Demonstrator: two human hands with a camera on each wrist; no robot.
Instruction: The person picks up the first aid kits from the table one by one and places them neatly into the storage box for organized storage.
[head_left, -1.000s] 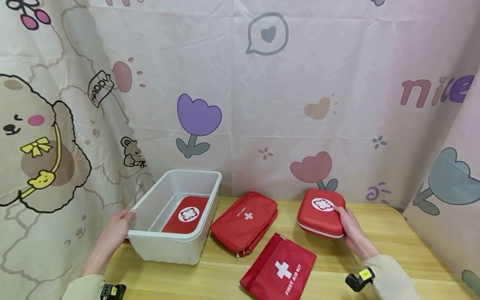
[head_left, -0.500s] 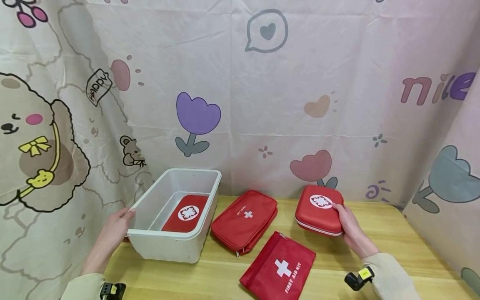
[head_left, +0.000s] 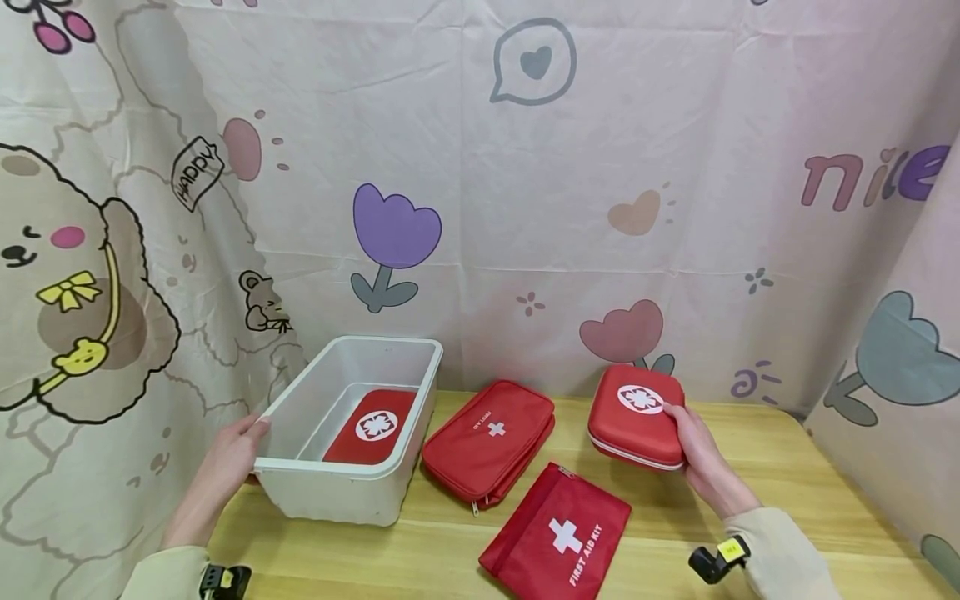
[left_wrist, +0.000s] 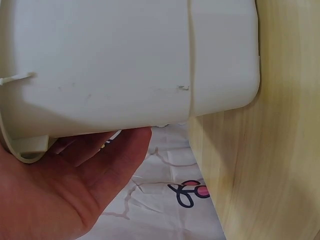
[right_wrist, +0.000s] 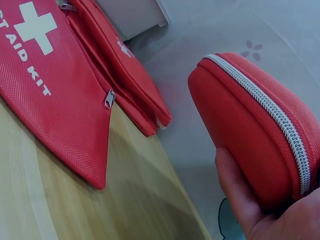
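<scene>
My right hand (head_left: pixel 701 450) grips the right side of a red hard case (head_left: pixel 636 417) with a white round emblem, thumb on top. The right wrist view shows the case (right_wrist: pixel 250 130) held above the table, its silver zipper towards the camera and my fingers (right_wrist: pixel 237 192) beneath it. My left hand (head_left: pixel 228 462) holds the left rim of a white bin (head_left: pixel 345 496); in the left wrist view the fingers (left_wrist: pixel 120 155) curl under the rim along the bin's outer wall (left_wrist: pixel 125 65). Inside the bin lies a red item (head_left: pixel 371 427) with the same emblem.
A red first aid pouch (head_left: pixel 487 442) with two zippers lies right of the bin on the wooden table (head_left: pixel 360 558). Nearer the front is a flat red first aid kit bag (head_left: pixel 558 533). Printed curtain (head_left: pixel 510 208) hangs behind the table and at both sides.
The red case in my right hand has risen a little and shifted slightly left. My left hand and the bin stay nearly where they were.
</scene>
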